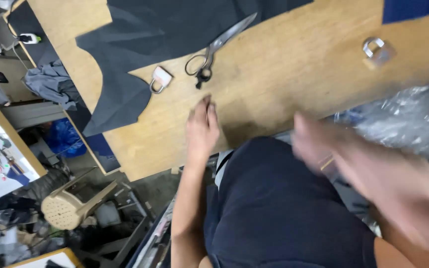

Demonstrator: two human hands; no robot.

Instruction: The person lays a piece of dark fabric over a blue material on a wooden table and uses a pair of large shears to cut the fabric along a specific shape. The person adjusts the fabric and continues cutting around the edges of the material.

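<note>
The left hand [202,130] lies flat, palm down, on the bare wood of the bench [284,84], fingers together and stretched out, its grip open and holding nothing. Just beyond its fingertips lie a pair of large scissors [214,47], blades closed, the black handles toward the hand and the blades running up over the edge of a dark grey cut piece of fabric [125,64] spread across the bench. A small padlock [160,79] rests beside the scissor handles, close to the curved edge of that fabric. The right hand [319,144] is blurred with motion above the bench's near edge, over the person's dark shirt; whether its grip is open or closed cannot be told. A second padlock [377,49] lies well apart on the bench, near a blue cloth [413,10]. Crumpled clear plastic [408,124] sits by the right arm.
</note>
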